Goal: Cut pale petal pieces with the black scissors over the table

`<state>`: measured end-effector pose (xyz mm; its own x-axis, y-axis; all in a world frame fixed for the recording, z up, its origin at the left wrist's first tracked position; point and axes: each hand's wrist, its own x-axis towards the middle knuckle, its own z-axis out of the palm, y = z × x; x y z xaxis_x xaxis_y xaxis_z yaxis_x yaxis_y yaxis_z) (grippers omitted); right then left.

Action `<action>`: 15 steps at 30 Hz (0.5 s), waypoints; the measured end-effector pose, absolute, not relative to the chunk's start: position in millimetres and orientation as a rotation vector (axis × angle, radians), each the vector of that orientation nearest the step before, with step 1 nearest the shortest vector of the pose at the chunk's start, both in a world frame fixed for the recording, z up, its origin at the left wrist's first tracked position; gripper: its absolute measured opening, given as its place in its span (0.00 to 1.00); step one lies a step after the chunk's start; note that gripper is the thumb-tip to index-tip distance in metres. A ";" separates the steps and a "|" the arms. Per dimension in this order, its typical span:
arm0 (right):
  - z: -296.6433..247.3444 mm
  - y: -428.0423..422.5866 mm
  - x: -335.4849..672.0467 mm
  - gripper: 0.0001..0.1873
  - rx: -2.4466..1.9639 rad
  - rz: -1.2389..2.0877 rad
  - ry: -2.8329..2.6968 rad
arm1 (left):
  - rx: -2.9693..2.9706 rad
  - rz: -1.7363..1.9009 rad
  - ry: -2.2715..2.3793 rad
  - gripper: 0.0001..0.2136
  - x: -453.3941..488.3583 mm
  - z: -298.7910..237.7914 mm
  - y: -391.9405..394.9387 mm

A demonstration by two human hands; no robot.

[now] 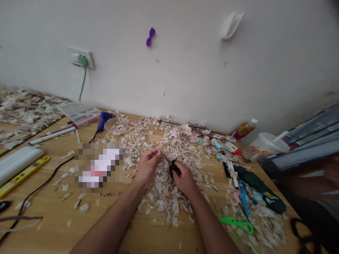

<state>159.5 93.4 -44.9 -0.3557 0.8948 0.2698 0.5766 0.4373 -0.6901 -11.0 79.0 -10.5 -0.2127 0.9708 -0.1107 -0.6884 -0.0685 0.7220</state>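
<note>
My right hand (184,179) is closed around the black handles of a pair of scissors (173,166). The blades point up and left to the fingertips of my left hand (147,167). That hand is pinched shut, with a tiny pale bit showing at the fingertips beside the blade tips; what it is I cannot make out. Below and around both hands lies a heap of pale, petal-like scraps (169,197). Behind them, against the wall, are thin dark twigs with pink and white artificial blossoms (186,129).
On the left are a blue glue gun (103,120), its black cord (54,173), a yellow box (26,176) and a blurred-out pale object (102,167). At right lie green scissors (237,224), blue scissors (243,197), a dark green folded umbrella (261,188), a bottle (244,129) and a tub (270,146).
</note>
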 end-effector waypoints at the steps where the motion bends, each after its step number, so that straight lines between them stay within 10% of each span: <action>1: -45.3 93.2 159.4 0.13 -1.234 0.648 -2.066 | 0.424 1.622 0.756 0.13 -9.0 -10.4 78.0; 15: -44.1 93.3 160.4 0.13 -1.210 0.644 -2.077 | 0.565 1.649 0.845 0.11 -12.0 -18.9 81.8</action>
